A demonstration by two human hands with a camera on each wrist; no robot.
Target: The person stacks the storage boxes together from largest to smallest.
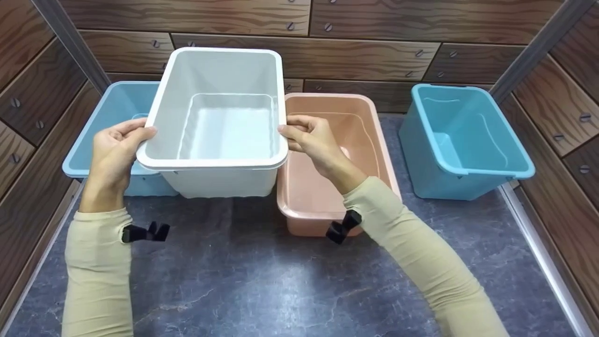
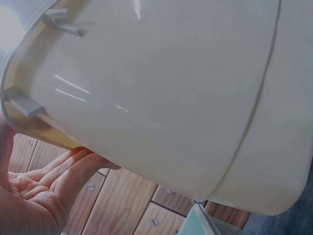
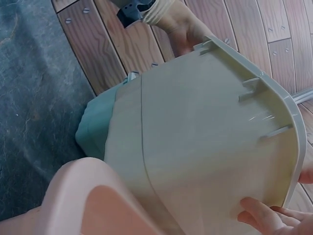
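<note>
Glare whitens the dark surface (image 1: 288, 290), while both wrist views look hazy

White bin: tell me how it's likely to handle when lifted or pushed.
The white bin is probably light for its size, since nothing shows inside. It seems fairly stiff: the rim shows no obvious sag between the fingers. Its outer wall may be slippery, given the shiny glints.

From the head, the worktop (image 1: 290, 281) is viewed from above, forward and down. From both wrists, the white bin (image 1: 227, 126) is faced from outside, close up and aslant. It is shared by all views; the peach bin (image 1: 323, 189), lower left in the right-wrist frame, is also seen from the head.
</note>
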